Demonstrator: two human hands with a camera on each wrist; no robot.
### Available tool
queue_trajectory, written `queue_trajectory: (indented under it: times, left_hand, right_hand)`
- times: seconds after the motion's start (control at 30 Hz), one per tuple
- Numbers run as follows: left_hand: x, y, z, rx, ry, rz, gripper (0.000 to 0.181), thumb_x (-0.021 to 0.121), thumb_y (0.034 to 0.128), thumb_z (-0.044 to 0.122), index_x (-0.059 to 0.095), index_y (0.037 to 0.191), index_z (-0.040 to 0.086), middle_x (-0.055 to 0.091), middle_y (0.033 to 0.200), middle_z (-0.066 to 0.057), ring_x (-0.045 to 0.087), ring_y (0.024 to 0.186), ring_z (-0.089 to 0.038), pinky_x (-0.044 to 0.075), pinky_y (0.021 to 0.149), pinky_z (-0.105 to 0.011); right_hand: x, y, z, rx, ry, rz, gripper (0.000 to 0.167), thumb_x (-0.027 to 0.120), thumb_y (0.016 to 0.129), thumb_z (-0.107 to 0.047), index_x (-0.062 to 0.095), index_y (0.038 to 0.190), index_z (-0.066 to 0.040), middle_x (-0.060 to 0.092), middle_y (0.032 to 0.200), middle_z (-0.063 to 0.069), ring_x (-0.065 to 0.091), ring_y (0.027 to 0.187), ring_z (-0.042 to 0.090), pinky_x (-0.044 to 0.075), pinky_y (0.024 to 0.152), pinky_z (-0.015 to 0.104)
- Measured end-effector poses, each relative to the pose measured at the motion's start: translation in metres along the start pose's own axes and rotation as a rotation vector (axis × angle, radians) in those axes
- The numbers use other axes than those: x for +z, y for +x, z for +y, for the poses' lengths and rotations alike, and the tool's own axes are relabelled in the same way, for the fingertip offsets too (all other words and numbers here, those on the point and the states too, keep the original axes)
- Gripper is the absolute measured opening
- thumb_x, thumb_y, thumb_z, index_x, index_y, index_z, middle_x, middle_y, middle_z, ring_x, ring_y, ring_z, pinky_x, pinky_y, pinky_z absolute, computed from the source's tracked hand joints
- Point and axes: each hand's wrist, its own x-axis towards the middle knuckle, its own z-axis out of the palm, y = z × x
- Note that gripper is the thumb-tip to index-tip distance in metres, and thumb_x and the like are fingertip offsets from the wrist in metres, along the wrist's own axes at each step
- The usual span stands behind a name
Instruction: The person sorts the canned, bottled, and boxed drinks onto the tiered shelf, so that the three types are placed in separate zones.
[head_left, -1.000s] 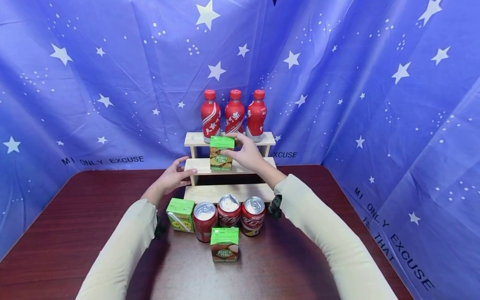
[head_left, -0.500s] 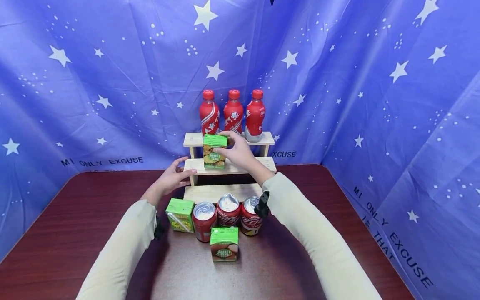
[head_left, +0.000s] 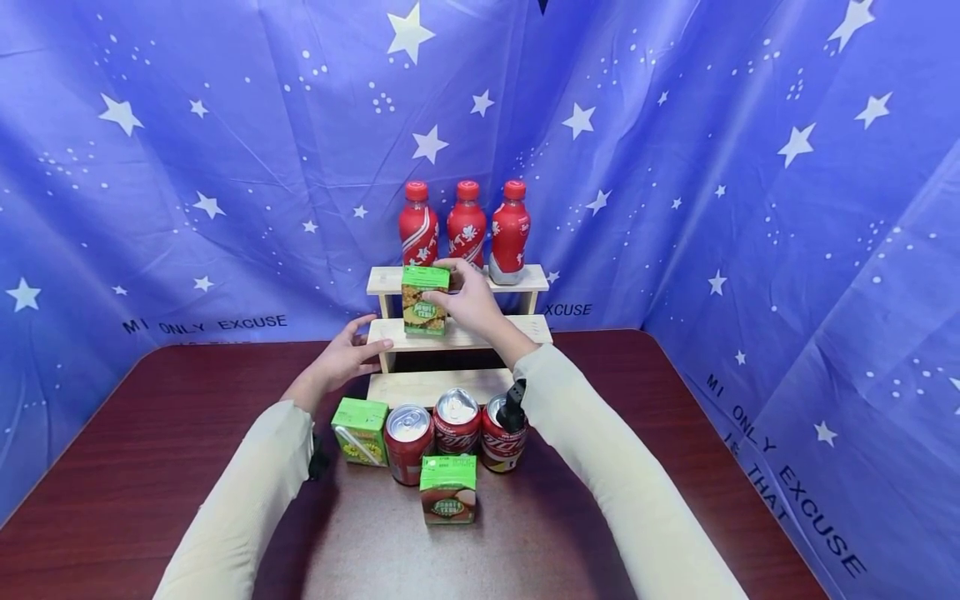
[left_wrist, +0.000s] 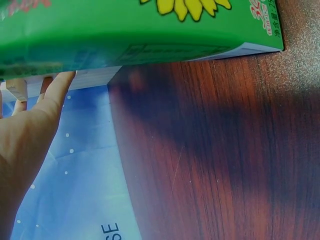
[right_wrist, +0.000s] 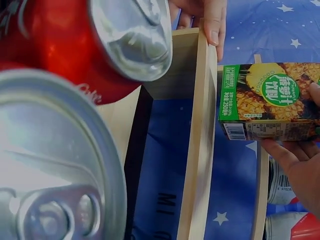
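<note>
My right hand (head_left: 474, 302) pinches a green-topped pineapple juice carton (head_left: 425, 310) upright at the left part of the middle tier of a wooden step shelf (head_left: 420, 387). In the right wrist view the carton's base is close to the tier's board; whether they touch, I cannot tell. My left hand (head_left: 341, 357) grips the left end of that tier, thumb over the board and fingers beyond it. In the left wrist view a green carton (left_wrist: 165, 45) covers the fingertips of my left hand (left_wrist: 30, 130).
Three red bottles (head_left: 510, 237) stand on the top tier. Before the shelf are three red cans (head_left: 408, 450), a green carton (head_left: 362, 432) left of them and a brown-and-green carton (head_left: 448, 492) nearer me. A starry blue cloth (head_left: 300, 167) hangs behind the table.
My right hand has moved the pineapple juice carton left along the middle tier, mostly in the first half second. My left hand has stayed on the shelf's end.
</note>
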Motion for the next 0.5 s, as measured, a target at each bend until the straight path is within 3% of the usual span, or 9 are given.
queue_trajectory:
  times: [0.5]
  left_hand:
    - [-0.0006, -0.0002, -0.0002, -0.002, -0.008, 0.001, 0.078, 0.057, 0.0936, 0.017, 0.005, 0.151, 0.020, 0.026, 0.140, -0.025, 0.036, 0.129, -0.038, 0.038, 0.105, -0.052]
  right_hand:
    - [0.0099, 0.0013, 0.0061, 0.039, 0.028, 0.000, 0.047, 0.071, 0.083, -0.014, 0.052, 0.126, -0.015, 0.060, 0.111, 0.011, 0.058, 0.097, 0.021, 0.053, 0.083, 0.030]
